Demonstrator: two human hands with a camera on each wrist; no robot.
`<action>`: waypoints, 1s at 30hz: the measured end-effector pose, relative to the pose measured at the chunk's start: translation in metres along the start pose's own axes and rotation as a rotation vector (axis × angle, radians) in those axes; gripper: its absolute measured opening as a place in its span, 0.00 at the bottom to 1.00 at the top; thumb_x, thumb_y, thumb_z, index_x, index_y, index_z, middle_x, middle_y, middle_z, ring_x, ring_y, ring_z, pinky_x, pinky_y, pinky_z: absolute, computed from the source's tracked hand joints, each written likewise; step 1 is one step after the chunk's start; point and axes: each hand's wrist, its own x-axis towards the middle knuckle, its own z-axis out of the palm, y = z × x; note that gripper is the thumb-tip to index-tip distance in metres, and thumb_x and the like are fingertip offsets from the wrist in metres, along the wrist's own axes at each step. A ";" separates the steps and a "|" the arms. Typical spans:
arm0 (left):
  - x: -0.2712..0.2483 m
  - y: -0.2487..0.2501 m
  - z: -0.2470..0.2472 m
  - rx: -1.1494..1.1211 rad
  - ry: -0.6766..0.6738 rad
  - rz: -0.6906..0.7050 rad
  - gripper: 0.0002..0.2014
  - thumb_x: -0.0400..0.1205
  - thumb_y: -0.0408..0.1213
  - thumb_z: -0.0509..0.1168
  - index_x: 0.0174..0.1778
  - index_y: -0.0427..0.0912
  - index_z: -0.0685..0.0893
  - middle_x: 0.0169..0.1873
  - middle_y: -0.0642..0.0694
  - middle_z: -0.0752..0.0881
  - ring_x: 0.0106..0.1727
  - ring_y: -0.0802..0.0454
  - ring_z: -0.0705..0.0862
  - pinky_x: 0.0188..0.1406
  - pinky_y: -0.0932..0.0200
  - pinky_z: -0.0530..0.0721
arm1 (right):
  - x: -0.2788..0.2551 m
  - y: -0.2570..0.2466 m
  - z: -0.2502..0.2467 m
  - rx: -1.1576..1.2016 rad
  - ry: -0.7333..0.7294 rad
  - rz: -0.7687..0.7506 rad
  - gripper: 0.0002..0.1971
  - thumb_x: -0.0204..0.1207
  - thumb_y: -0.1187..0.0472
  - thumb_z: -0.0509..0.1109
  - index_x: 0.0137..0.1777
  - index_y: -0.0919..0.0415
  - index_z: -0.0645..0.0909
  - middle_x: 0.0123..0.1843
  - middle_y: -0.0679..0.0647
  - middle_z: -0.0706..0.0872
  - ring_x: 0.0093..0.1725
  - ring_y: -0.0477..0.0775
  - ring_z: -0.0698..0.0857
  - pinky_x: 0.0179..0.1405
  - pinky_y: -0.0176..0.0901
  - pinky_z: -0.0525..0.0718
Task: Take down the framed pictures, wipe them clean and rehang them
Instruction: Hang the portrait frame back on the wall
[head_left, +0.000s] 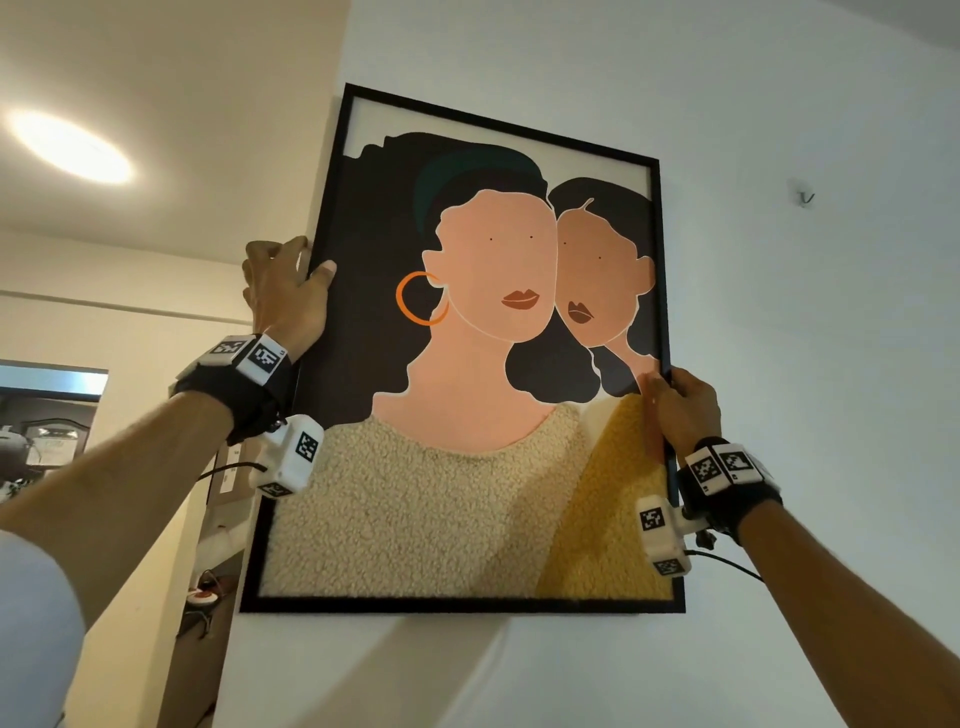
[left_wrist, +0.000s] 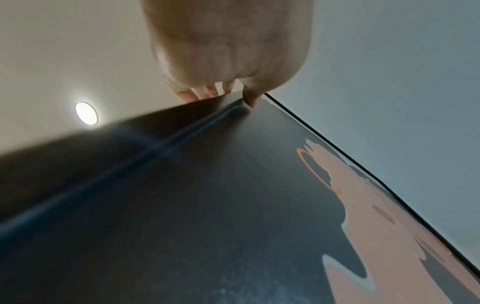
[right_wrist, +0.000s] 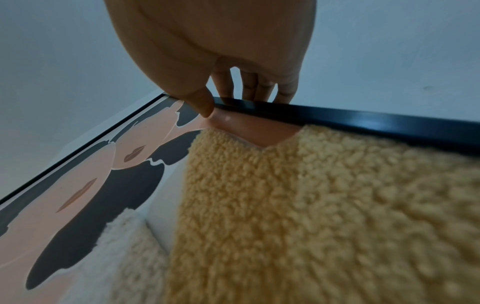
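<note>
Up by the wall (head_left: 779, 364), our left hand (head_left: 283, 291) and right hand (head_left: 683, 408) each grip tight on a side of the black-framed picture (head_left: 467, 467) of two faces.

Black-framed picture (head_left: 467, 364) with peach faces, orange earring, cream and yellow fleece, white wall (head_left: 805, 364)
</note>
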 end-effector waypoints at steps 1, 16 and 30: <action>-0.001 -0.001 0.000 0.006 -0.003 0.005 0.24 0.91 0.45 0.67 0.82 0.39 0.78 0.78 0.35 0.70 0.81 0.37 0.70 0.83 0.38 0.68 | -0.001 0.002 -0.001 -0.010 0.000 -0.002 0.16 0.81 0.45 0.68 0.41 0.57 0.81 0.38 0.56 0.86 0.39 0.59 0.82 0.44 0.49 0.78; -0.028 0.003 -0.003 0.068 -0.013 0.003 0.29 0.90 0.47 0.69 0.85 0.39 0.74 0.81 0.36 0.69 0.83 0.37 0.69 0.84 0.38 0.66 | -0.028 0.021 -0.018 -0.063 -0.019 0.043 0.26 0.84 0.48 0.67 0.80 0.56 0.74 0.70 0.56 0.85 0.68 0.62 0.83 0.69 0.57 0.77; -0.059 0.008 -0.001 0.043 0.035 0.009 0.29 0.88 0.47 0.71 0.83 0.39 0.74 0.80 0.36 0.70 0.82 0.38 0.69 0.83 0.40 0.65 | -0.043 0.033 -0.038 -0.026 -0.058 0.043 0.27 0.84 0.53 0.68 0.82 0.58 0.71 0.70 0.57 0.86 0.70 0.60 0.82 0.69 0.52 0.74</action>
